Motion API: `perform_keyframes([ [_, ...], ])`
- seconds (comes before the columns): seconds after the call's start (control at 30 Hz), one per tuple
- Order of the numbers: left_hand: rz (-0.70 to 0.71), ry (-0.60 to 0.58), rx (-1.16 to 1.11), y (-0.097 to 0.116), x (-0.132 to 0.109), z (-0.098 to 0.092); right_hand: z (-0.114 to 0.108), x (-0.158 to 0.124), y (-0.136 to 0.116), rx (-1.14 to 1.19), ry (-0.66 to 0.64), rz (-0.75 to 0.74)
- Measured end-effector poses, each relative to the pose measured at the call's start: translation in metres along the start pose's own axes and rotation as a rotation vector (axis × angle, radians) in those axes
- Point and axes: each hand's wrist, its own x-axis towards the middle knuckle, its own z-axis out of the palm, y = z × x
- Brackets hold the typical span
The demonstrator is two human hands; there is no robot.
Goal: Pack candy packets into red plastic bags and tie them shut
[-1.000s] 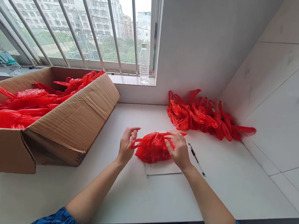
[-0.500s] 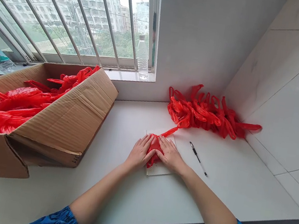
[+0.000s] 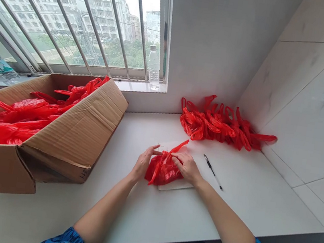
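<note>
A knotted red plastic bag lies puffed out in front of me, partly over a white notebook or pad of paper. One twisted end of the bag sticks up to the right of its knot. My left hand is at the bag's left side, fingers apart and stretched towards the knot. On the other side, my right hand has its thumb and fingers closed on the bag near the knot. What is inside the bag cannot be made out.
A black-and-clear pen lies right of the paper. Behind it, red plastic bags are heaped against the wall. An open cardboard box with more red bags stands left. A water bottle stands on the windowsill.
Both hands lay flat, pressing on the bag; now they have moved apart to its sides. The bag sits fuller and further left, with its knot and more of its body showing.
</note>
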Motion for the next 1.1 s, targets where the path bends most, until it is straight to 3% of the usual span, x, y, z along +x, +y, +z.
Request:
perform_keyframes([
  [0.1, -0.048, 0.063, -0.045, 0.004, 0.0, -0.007, -0.005, 0.002, -0.003, 0.035, 0.121, 0.053],
  [0.27, 0.037, -0.115, 0.087, 0.009, -0.006, -0.002, 0.004, 0.002, -0.009, -0.004, 0.092, 0.066],
  [0.37, 0.07, -0.134, 0.116, 0.011, -0.009, 0.0, 0.007, 0.0, -0.01, -0.014, 0.064, 0.061],
  [0.53, 0.166, -0.038, 0.109, 0.015, -0.01, -0.004, -0.003, -0.001, -0.015, 0.015, 0.071, 0.035],
  [0.8, 0.398, 0.191, 0.207, 0.023, -0.007, -0.019, -0.028, -0.004, -0.023, -0.06, 0.319, -0.111],
  [0.97, 0.279, 0.409, 0.129, 0.013, -0.001, -0.041, -0.05, -0.006, -0.009, 0.025, 0.456, -0.053],
  [1.1, 0.259, 0.41, 0.146, 0.017, -0.005, -0.041, -0.053, -0.007, -0.01, 0.021, 0.353, -0.101],
])
